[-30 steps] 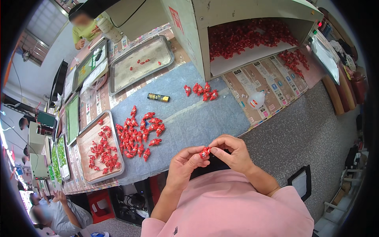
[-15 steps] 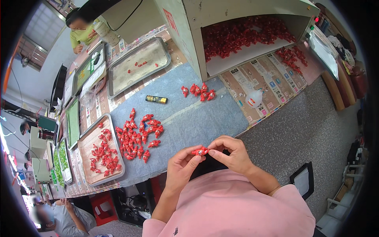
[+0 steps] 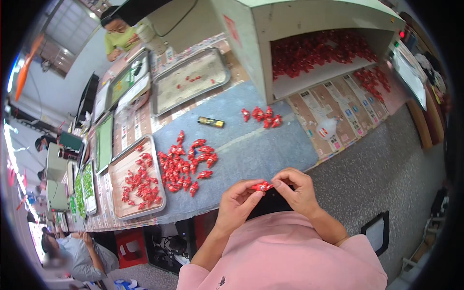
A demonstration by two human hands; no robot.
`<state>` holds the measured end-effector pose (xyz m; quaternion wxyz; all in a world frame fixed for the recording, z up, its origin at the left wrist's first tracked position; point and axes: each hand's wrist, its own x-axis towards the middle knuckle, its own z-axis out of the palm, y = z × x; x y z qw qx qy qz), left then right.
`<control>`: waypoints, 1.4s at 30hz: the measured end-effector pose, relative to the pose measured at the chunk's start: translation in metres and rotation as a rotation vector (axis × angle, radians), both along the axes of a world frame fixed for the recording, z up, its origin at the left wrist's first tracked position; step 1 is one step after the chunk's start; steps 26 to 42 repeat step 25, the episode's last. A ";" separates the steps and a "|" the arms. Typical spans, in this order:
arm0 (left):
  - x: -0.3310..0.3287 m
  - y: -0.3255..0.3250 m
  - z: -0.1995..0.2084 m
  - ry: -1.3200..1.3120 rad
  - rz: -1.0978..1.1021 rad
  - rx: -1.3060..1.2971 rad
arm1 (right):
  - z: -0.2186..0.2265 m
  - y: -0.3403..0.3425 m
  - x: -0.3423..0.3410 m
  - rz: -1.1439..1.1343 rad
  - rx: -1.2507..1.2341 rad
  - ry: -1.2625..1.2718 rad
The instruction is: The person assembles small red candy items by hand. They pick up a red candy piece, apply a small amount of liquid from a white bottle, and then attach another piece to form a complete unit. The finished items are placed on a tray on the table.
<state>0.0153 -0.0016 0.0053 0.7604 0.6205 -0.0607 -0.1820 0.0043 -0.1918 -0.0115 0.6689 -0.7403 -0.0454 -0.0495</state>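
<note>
A small red plastic figurine [image 3: 261,187] with white and dark markings is between my hands, just off the table's near edge. My left hand [image 3: 238,200] pinches it between thumb and fingers. At its right end the thumb and forefinger of my right hand [image 3: 296,189] are pressed together; my fingers partly cover it there. Ahead and to the left, a loose pile of similar red figurines [image 3: 186,166] lies on a blue-grey cloth [image 3: 261,150]. A smaller group of red figurines [image 3: 261,117] sits farther back on that cloth.
At left, a metal tray [image 3: 161,193] holds more figurines; another tray [image 3: 224,63] behind has a few red pieces. A black-and-gold cylinder [image 3: 210,122] lies on the cloth. A pale box-shaped machine [image 3: 261,34] contains many red pieces. Two people sit nearby.
The whole view has shifted, so table and hands appear farther right. Both hands keep the figurine in nearly the same pose. The yellow-clad person's head has tilted down.
</note>
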 end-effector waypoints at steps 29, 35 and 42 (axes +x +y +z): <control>0.022 0.018 -0.014 0.085 0.191 -0.018 | -0.017 0.007 0.009 -0.128 0.180 0.143; 0.022 0.018 -0.014 0.085 0.191 -0.018 | -0.017 0.007 0.009 -0.128 0.180 0.143; 0.022 0.018 -0.014 0.085 0.191 -0.018 | -0.017 0.007 0.009 -0.128 0.180 0.143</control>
